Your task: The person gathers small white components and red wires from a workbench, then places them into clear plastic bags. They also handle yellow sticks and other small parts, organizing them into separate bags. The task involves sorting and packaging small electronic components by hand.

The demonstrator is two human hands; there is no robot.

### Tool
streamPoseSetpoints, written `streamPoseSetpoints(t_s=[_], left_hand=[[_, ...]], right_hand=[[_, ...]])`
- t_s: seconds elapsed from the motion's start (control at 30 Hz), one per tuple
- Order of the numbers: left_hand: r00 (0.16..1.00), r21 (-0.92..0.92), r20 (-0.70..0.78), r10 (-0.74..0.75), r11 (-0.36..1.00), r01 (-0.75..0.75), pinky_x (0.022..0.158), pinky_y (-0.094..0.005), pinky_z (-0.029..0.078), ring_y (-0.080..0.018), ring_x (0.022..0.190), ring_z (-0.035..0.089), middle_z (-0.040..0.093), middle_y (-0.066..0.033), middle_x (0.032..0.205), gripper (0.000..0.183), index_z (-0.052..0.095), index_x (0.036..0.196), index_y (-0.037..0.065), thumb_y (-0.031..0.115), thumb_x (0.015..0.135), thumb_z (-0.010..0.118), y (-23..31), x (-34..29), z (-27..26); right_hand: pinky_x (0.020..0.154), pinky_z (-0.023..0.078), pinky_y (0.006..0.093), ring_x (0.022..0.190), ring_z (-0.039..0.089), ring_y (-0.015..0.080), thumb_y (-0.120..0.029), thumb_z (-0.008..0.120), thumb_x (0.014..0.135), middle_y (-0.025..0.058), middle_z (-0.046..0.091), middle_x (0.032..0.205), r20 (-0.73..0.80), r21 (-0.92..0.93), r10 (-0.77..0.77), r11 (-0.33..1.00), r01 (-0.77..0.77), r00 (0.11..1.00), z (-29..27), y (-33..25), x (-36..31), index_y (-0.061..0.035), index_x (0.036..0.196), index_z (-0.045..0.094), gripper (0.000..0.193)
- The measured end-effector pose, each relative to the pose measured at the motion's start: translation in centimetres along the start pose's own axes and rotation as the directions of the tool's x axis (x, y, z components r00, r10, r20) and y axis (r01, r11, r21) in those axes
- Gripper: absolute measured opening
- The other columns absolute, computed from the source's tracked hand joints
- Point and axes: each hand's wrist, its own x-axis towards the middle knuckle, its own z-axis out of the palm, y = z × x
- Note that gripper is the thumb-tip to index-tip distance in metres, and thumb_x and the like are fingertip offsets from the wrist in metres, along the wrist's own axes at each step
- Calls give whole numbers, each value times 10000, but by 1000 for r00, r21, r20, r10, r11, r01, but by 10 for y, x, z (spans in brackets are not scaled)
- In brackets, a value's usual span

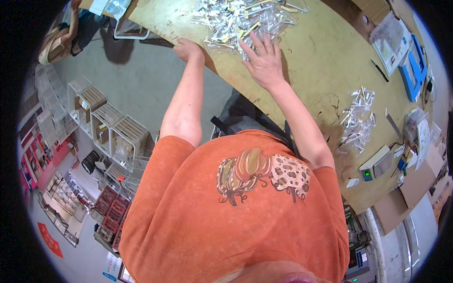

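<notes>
Many shiny clear packets (231, 24) (some showing yellow strips) lie heaped.

1. The left arm (181, 113) reaches forward from the torso (236, 231), slanting slightly rightward up the view, its forearm bare.
2. The left wrist (195, 63) bends so that the left hand (189, 50) turns off to the left.
3. That hand's fingers are curled; their tips are too small to make out, so its grip cannot be told.
4. The right arm (302, 118) reaches forward and inward, slanting leftward from the elbow (323, 158), its forearm bare too.
5. The right hand (265, 63) is palm down, back facing up, fingers (259, 44) spread and pointing away from the body.
6. The two hands are apart.
</notes>
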Motion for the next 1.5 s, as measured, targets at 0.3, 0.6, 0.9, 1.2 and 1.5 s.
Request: streamPoseSetpoints(t_s=[0.3,0.6,0.9,1.2,1.5], left_hand=[[999,-39,8,34,999,-34,916,-544,482,-486,1019,610,622,-322,1122,535,531,1151,-69,415,971,390,-9,-1,1],[1000,16,10,14,1000,-14,909,-544,493,-484,1031,612,619,-323,1144,538,542,1160,-83,395,963,392,-4,-5,-2],[1000,6,22,9,1000,-9,938,-525,500,-471,1072,604,604,-323,1183,551,538,1194,-87,392,961,398,1,-11,-5],[999,-18,28,26,1000,-25,927,-527,506,-468,1058,612,601,-328,1184,547,532,1190,-98,384,965,405,0,-8,-5],[999,-65,1,43,997,-42,916,-533,498,-480,1045,617,619,-342,1142,551,569,1140,-131,366,955,418,-10,0,1]], right_hand=[[1139,205,603,1481,196,314,-404,608,906,45,250,1601,212,-219,251,954,-204,944,-4,63,-125,-319,1504,364,652],[1083,318,555,1365,357,367,-340,727,827,156,388,1470,-6,135,481,869,-476,877,-9,84,-199,-142,1392,493,643],[1045,363,532,1328,412,343,-364,788,760,156,503,1363,-134,-9,425,903,-430,895,-26,52,-115,-120,1312,544,651],[649,481,221,743,615,106,-140,590,985,-7,694,992,94,841,715,316,-440,692,-24,113,-114,-72,1206,667,244],[827,498,308,938,625,200,-155,668,909,137,650,1126,-304,660,893,448,-603,331,-92,193,-208,19,1226,610,366]])
